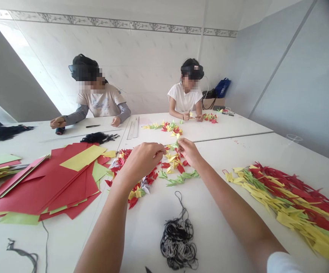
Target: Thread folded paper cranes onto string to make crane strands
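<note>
While pinched together above the glossy white tabletop (238,151), fingers (161,148) of the left hand (141,163) and of the right hand (189,152) on the upper end of a loose garland of red, yellow and green folded paper cranes (173,163); both hands almost touching, exact grip partly hidden by the knuckles. Garland lying flat on the tabletop between the forearms, directly below the hands, with a run of green cranes along its lower edge. Just left of the left hand, a scattered, overlapping stack of red and yellow-green rectangular paper sheets (53,178). Below the garland, between the forearms, a tangled hank of black and grey thread (178,231). Well to the right, a long heap of red, yellow and green folded paper pieces (284,204). Farther ahead, two steel rulers (133,127) and a shorter chain of paper cranes (167,128). At the far side, two seated co-workers: one in a pale T-shirt (100,100), a hand on a dark spool (60,131); the other in a white shirt (185,100), hands together over small paper pieces, beside a cluster of red and yellow cranes (210,118).
</note>
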